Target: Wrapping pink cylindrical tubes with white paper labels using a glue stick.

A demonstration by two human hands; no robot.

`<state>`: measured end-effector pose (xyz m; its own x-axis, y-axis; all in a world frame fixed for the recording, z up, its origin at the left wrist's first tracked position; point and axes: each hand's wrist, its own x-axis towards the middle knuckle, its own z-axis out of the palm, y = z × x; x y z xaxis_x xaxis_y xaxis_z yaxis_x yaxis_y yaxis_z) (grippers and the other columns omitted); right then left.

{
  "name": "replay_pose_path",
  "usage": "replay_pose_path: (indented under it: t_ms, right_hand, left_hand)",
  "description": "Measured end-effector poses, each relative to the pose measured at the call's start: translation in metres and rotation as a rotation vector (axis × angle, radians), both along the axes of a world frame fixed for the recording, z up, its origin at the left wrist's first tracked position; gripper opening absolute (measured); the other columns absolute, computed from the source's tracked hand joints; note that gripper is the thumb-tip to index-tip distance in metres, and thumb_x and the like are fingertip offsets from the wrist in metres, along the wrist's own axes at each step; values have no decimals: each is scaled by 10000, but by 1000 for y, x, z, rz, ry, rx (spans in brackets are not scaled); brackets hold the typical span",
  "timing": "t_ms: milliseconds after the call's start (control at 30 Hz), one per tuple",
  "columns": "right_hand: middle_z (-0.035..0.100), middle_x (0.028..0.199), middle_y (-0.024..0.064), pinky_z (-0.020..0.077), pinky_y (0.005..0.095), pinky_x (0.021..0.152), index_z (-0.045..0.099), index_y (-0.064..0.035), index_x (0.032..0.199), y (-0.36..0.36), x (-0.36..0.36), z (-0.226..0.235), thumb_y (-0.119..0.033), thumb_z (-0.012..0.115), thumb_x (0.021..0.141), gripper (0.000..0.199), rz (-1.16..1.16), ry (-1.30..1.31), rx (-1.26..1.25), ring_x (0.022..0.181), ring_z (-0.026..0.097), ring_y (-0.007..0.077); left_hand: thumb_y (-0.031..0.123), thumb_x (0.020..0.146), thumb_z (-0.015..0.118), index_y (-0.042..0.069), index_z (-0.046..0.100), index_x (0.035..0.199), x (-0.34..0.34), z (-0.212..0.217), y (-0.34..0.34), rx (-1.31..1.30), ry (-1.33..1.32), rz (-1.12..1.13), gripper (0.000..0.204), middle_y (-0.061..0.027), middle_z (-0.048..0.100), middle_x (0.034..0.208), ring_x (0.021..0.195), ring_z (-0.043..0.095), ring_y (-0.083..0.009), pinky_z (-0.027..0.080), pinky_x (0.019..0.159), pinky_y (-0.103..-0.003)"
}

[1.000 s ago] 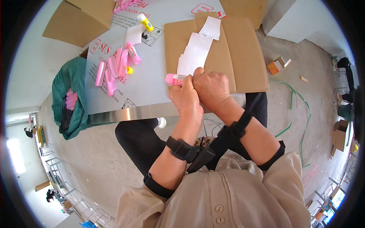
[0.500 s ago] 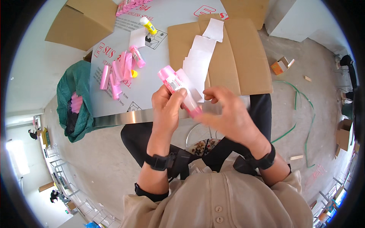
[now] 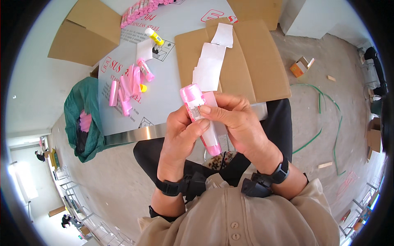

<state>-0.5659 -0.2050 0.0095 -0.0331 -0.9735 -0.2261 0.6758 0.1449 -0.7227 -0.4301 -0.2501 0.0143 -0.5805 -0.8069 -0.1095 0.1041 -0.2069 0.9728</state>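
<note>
My left hand [image 3: 184, 130] holds a pink roll [image 3: 200, 117] with a printed pink-and-white label around it, tilted above the table's front edge. My right hand [image 3: 242, 123] grips the same roll from the other side, its thumb pressed on the label. Behind the roll, a pale sheet edge [image 3: 212, 100] shows beside the right fingers. Beyond the hands, overlapping white paper slips [image 3: 209, 67] lie on flattened cardboard [image 3: 242, 61]. To the left are several loose pink rolls [image 3: 125, 92], a labelled pink roll [image 3: 145, 70], a yellow cap [image 3: 143, 88] and a yellow-and-white glue stick [image 3: 154, 37].
A grey printed sheet [image 3: 117, 125] covers the metal-edged table. Several labelled pink rolls [image 3: 141, 11] are stacked at the far edge. A cardboard box [image 3: 84, 35] stands far left, above a green sack [image 3: 80, 104]. Green strapping [image 3: 337, 123] lies on the floor at right.
My right hand has come in from the right and closed on the roll with its thumb on the label. The roll has moved slightly nearer to me and right.
</note>
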Motion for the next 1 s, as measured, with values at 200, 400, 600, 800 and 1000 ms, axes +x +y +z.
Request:
replay_pose_path:
  t_ms: [200, 400, 600, 800, 1000]
  right_hand:
    - [615, 897, 23, 446, 225, 709, 580, -6, 1120, 5, 5, 13, -294, 533, 900, 366, 1, -248, -34, 810, 545, 78]
    - [587, 836, 4, 421, 194, 618, 545, -28, 1193, 3, 14, -4, -403, 418, 942, 469, 25, -299, -100, 729, 505, 47]
    - [605, 857, 17, 450, 206, 634, 565, -18, 1096, 8, 21, 6, -338, 460, 936, 372, -81, -114, -225, 735, 547, 53]
    - [567, 747, 3, 409, 204, 597, 610, -11, 958, 9, 25, 15, -346, 423, 957, 383, -156, -51, -136, 681, 469, 47]
    - [563, 727, 18, 412, 217, 607, 592, -11, 901, 10, 23, 17, -353, 402, 963, 396, -167, 115, -140, 684, 476, 59]
  left_hand:
    - [136, 746, 561, -41, 546, 1068, 2, 5, 4, 95, 149, -33, 367, -36, 582, 922, 821, 530, -102, 426, 729, -249]
    - [166, 728, 597, -31, 527, 1134, 6, -5, 5, 170, 368, -73, 456, -84, 598, 986, 895, 575, -161, 455, 788, -288]
    - [210, 733, 663, -27, 510, 1168, 2, 10, 12, 173, 276, -65, 519, -71, 602, 978, 874, 585, -155, 470, 757, -281]
    - [247, 734, 671, -29, 483, 1200, 5, 4, 9, 134, 275, -141, 573, -70, 594, 990, 887, 578, -157, 463, 763, -270]
    - [265, 743, 666, -43, 473, 1198, 2, 14, 10, 139, 200, -111, 582, -64, 585, 984, 885, 565, -150, 455, 765, -267]
